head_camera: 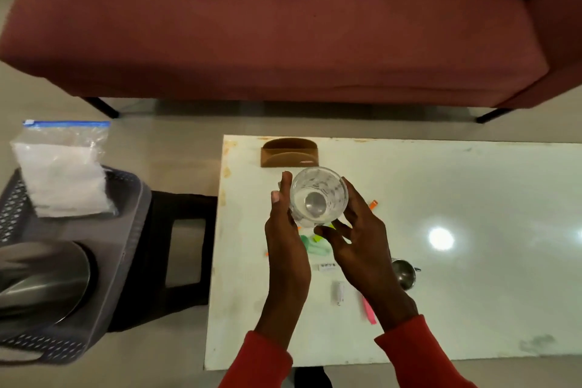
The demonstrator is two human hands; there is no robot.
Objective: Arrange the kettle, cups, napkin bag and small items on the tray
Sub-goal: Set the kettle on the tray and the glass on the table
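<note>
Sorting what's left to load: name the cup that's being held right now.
The clear glass cup, held between both hands above the table. The small steel cup stands untouched on the table beside the right wrist.

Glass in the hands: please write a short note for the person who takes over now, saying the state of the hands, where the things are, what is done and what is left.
Hands: the left hand and the right hand hold the glass between them, upright, above the table.
Placed: the kettle and the napkin bag are in the tray, which sits left of the table.
Left: the glass, the metal cup, and the small items on the table, among them a pink marker and a white piece.
</note>
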